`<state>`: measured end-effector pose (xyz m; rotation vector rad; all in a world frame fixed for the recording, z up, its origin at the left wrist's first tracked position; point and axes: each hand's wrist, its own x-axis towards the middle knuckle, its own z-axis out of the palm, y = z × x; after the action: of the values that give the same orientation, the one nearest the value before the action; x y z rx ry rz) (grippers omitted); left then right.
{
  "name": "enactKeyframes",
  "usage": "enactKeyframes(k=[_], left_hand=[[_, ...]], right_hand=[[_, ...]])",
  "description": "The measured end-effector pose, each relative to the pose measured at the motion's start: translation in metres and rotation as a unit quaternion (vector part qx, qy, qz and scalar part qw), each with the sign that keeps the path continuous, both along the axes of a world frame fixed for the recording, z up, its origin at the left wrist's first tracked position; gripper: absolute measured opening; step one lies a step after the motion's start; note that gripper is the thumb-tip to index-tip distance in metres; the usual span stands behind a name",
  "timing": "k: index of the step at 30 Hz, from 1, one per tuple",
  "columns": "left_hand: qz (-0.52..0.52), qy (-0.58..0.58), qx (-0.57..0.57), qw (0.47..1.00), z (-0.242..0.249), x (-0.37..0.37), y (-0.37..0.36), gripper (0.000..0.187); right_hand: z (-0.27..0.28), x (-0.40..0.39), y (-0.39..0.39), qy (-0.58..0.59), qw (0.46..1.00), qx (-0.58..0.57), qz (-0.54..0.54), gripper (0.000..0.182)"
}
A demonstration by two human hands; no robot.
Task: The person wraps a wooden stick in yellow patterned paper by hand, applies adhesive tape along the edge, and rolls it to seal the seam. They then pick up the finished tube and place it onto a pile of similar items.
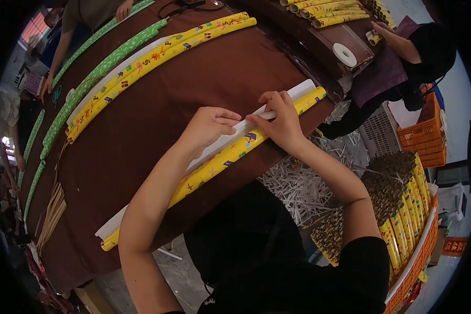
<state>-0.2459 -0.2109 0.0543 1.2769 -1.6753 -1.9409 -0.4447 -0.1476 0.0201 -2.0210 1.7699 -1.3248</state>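
A roll of yellow patterned wrapping paper lies slantwise on the brown-covered table in front of me, its white inner side showing as a long flap along the far edge. My right hand pinches the flap's white edge between thumb and fingers, near the roll's right part. Just left of it, my left hand reaches over the flap with fingers stretched out and a little apart, fingertips right at the white paper. My left forearm crosses over the roll's left part.
Yellow rolls and green rolls lie across the table's far side. A person sits at the right, near a white tape roll. Paper shreds cover the floor beside an orange crate packed with yellow rolls.
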Motion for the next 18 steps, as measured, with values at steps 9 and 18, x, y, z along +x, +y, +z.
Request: enactKeyframes(k=[9, 18], left_hand=[[0.016, -0.029, -0.022, 0.999, -0.003, -0.008, -0.004, 0.033], [-0.025, -0.056, -0.08, 0.995, 0.0, -0.018, -0.012, 0.036]], right_hand=[[-0.003, 0.003, 0.0, 0.04, 0.998, -0.043, -0.002, 0.044], [-0.002, 0.005, 0.0, 0.022, 0.999, -0.016, -0.019, 0.044]])
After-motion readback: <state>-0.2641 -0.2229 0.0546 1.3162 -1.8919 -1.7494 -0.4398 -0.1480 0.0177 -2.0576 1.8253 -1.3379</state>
